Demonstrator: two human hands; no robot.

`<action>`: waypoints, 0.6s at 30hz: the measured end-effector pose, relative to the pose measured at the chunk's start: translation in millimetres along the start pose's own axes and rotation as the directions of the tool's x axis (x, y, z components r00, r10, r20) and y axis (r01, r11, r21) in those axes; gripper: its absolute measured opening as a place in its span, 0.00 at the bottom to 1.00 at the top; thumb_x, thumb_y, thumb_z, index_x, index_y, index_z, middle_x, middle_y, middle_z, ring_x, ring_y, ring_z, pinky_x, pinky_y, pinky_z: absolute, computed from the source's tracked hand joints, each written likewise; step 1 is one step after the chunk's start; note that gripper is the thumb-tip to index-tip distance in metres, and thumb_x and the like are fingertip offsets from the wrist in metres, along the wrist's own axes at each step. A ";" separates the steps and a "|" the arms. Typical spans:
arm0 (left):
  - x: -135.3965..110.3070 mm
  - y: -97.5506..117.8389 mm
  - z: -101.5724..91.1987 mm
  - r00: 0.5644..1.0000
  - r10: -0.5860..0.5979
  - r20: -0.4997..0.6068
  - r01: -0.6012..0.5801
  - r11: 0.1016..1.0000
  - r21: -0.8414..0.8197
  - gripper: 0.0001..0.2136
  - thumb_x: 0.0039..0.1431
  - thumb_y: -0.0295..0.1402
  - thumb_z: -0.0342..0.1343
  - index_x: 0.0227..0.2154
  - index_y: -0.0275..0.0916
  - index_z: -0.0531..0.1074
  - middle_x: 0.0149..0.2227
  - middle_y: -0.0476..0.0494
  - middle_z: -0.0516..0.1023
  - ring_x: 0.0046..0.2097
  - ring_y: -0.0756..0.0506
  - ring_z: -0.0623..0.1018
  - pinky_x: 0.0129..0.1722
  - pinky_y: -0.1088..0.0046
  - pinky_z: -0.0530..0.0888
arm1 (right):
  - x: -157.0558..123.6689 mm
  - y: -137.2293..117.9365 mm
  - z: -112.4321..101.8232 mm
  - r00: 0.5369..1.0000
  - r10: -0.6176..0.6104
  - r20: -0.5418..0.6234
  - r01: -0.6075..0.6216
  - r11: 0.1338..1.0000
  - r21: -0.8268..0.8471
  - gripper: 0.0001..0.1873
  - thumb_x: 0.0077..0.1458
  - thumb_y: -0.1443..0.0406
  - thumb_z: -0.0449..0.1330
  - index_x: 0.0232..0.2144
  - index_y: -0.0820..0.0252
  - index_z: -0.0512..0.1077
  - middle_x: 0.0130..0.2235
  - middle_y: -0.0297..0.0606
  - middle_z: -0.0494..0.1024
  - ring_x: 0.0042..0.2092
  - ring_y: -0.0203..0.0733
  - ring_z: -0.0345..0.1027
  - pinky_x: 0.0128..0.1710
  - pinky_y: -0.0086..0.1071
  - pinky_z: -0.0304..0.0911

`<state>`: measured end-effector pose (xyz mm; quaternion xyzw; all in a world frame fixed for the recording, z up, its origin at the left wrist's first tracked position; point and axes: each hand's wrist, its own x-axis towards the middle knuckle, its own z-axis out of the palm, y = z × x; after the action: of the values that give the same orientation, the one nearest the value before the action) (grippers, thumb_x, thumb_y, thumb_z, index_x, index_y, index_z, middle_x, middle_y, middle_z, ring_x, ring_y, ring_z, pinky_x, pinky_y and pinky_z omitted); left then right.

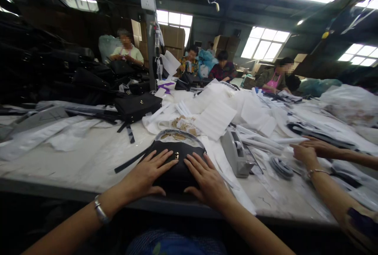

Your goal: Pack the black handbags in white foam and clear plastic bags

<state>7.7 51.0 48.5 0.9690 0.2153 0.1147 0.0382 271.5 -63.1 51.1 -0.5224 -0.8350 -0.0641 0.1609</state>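
A small black handbag (177, 156) with a gold clasp lies at the near edge of the table, its strap trailing to the left. My left hand (147, 174) lies flat on the bag's left side, fingers spread. My right hand (206, 180) rests flat on the bag's right side, fingers stretched out toward the clasp. Neither hand grips anything. Behind the bag sits a clear plastic sleeve (180, 136) with brown paper bits in it.
A grey tape dispenser (236, 153) stands right of the bag. Another person's two hands (310, 150) reach in from the right. White packing sheets (218, 117) cover the table's middle; black bags (137, 105) pile up at left. Several workers sit at the far side.
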 end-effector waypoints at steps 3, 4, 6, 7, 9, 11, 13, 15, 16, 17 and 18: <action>7.8 -3.7 11.7 0.998 0.035 0.043 -0.036 0.999 0.038 0.46 0.51 0.36 0.69 0.69 0.52 0.47 0.70 0.37 0.53 0.68 0.33 0.59 0.63 0.47 0.63 | 3.5 5.8 16.1 0.993 0.058 0.108 -0.054 0.998 -0.032 0.47 0.53 0.59 0.68 0.69 0.57 0.51 0.70 0.44 0.54 0.69 0.58 0.47 0.65 0.54 0.53; 7.2 -4.6 16.4 0.998 0.039 0.046 -0.042 0.998 0.057 0.44 0.53 0.33 0.67 0.68 0.53 0.48 0.69 0.38 0.55 0.67 0.34 0.61 0.62 0.48 0.65 | 2.4 8.1 21.7 0.988 0.069 0.136 -0.062 0.997 -0.048 0.44 0.54 0.62 0.67 0.68 0.55 0.53 0.69 0.42 0.55 0.69 0.58 0.49 0.64 0.53 0.57; 2.6 -5.0 26.3 0.998 0.047 0.044 -0.052 0.992 0.117 0.37 0.58 0.27 0.61 0.67 0.51 0.52 0.67 0.41 0.61 0.64 0.35 0.67 0.59 0.51 0.69 | -1.5 11.4 31.0 0.982 0.064 0.178 -0.050 0.995 -0.083 0.36 0.58 0.67 0.63 0.66 0.51 0.58 0.67 0.39 0.61 0.66 0.58 0.55 0.61 0.53 0.61; -1.0 -4.0 30.7 0.998 0.057 0.039 -0.063 0.986 0.152 0.34 0.59 0.25 0.58 0.66 0.50 0.55 0.65 0.41 0.64 0.62 0.36 0.70 0.57 0.54 0.71 | -3.8 12.2 33.8 0.980 0.047 0.195 -0.028 0.995 -0.096 0.33 0.60 0.69 0.60 0.65 0.50 0.60 0.65 0.39 0.64 0.65 0.57 0.59 0.60 0.53 0.63; -9.5 1.5 36.3 0.995 0.096 0.025 -0.099 0.973 0.209 0.29 0.61 0.21 0.53 0.64 0.46 0.60 0.62 0.41 0.70 0.58 0.37 0.74 0.55 0.57 0.73 | -8.7 12.4 35.1 0.973 -0.008 0.229 0.033 0.994 -0.104 0.30 0.62 0.73 0.56 0.64 0.48 0.63 0.63 0.37 0.68 0.62 0.55 0.64 0.57 0.51 0.66; -17.9 11.0 37.4 0.992 0.124 0.006 -0.122 0.965 0.232 0.27 0.62 0.20 0.50 0.64 0.44 0.61 0.59 0.41 0.73 0.56 0.39 0.77 0.53 0.58 0.74 | -13.7 11.3 31.3 0.963 -0.068 0.261 0.094 0.991 -0.091 0.30 0.63 0.73 0.55 0.64 0.48 0.62 0.62 0.36 0.69 0.60 0.53 0.67 0.55 0.48 0.68; -24.5 21.1 36.8 0.994 0.107 -0.024 -0.098 0.968 0.231 0.28 0.63 0.20 0.47 0.64 0.45 0.60 0.59 0.41 0.74 0.55 0.40 0.77 0.53 0.58 0.74 | -18.4 10.0 26.6 0.954 -0.108 0.279 0.133 0.989 -0.072 0.30 0.63 0.72 0.55 0.65 0.49 0.61 0.63 0.36 0.68 0.61 0.53 0.66 0.55 0.47 0.69; -28.4 27.6 38.7 0.995 0.078 -0.061 -0.062 0.971 0.232 0.30 0.63 0.19 0.45 0.66 0.47 0.56 0.60 0.43 0.73 0.56 0.40 0.76 0.53 0.58 0.74 | -22.5 9.5 27.1 0.957 -0.124 0.261 0.146 0.987 -0.065 0.31 0.63 0.72 0.55 0.65 0.49 0.59 0.64 0.35 0.67 0.61 0.53 0.65 0.56 0.47 0.68; -29.6 28.7 41.3 0.994 0.070 -0.080 -0.050 0.971 0.235 0.30 0.64 0.19 0.45 0.67 0.48 0.55 0.60 0.43 0.72 0.57 0.40 0.76 0.54 0.58 0.74 | -24.5 9.6 30.5 0.964 -0.124 0.235 0.144 0.987 -0.069 0.31 0.63 0.72 0.55 0.65 0.49 0.60 0.64 0.35 0.66 0.62 0.54 0.65 0.56 0.48 0.68; -30.6 28.6 45.0 0.993 0.069 -0.097 -0.044 0.970 0.239 0.31 0.64 0.20 0.45 0.67 0.49 0.54 0.61 0.43 0.71 0.58 0.39 0.75 0.54 0.57 0.73 | -26.6 10.0 36.3 0.973 -0.120 0.199 0.137 0.988 -0.076 0.30 0.63 0.72 0.54 0.65 0.49 0.60 0.64 0.35 0.66 0.62 0.55 0.64 0.56 0.49 0.67; -31.5 27.5 49.4 0.991 0.071 -0.110 -0.043 0.969 0.242 0.31 0.64 0.20 0.46 0.68 0.50 0.52 0.62 0.43 0.70 0.59 0.38 0.73 0.55 0.56 0.73 | -28.8 10.7 43.8 0.981 -0.117 0.157 0.131 0.988 -0.080 0.30 0.63 0.72 0.54 0.65 0.49 0.60 0.65 0.36 0.65 0.62 0.56 0.64 0.57 0.51 0.66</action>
<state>3.0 11.5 -2.5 0.9639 0.2015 0.1458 -0.0948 283.7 -70.9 -0.4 -0.4793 -0.8720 -0.0715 0.0689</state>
